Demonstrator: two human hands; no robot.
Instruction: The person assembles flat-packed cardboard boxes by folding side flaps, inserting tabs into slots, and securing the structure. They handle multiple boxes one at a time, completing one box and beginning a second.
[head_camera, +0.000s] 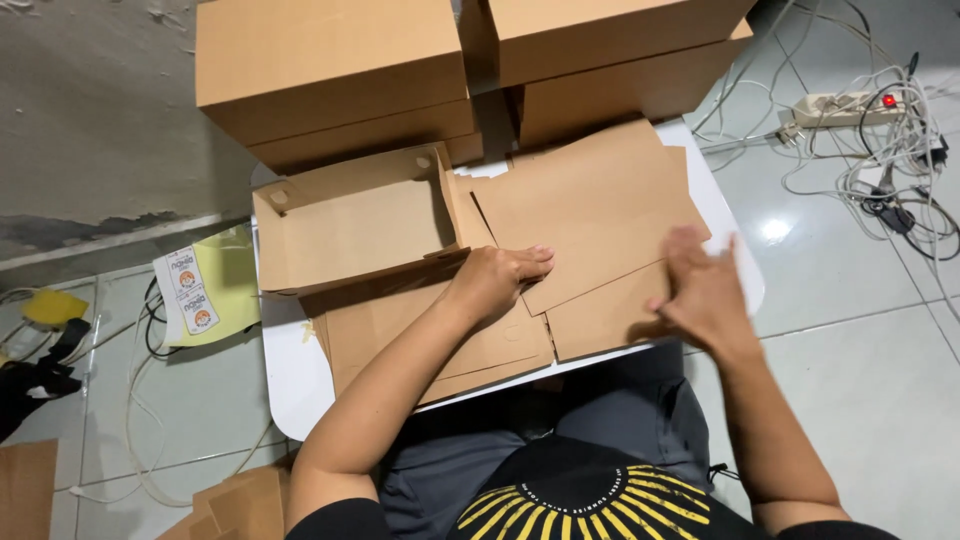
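I read this as the flat-handling step of box folding. My left hand (497, 280) lies palm down, fingers flat and gripping nothing, on the flat cardboard blanks (590, 215), just right of the half-formed box (350, 220) on the white surface (295, 370). My right hand (700, 290) is blurred at the blanks' right edge; whether its fingers pinch a sheet, I cannot tell. Next calls for separating one blank.

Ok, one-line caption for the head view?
Left hand presses flat cardboard sheets on a white table; right hand grips their edge.
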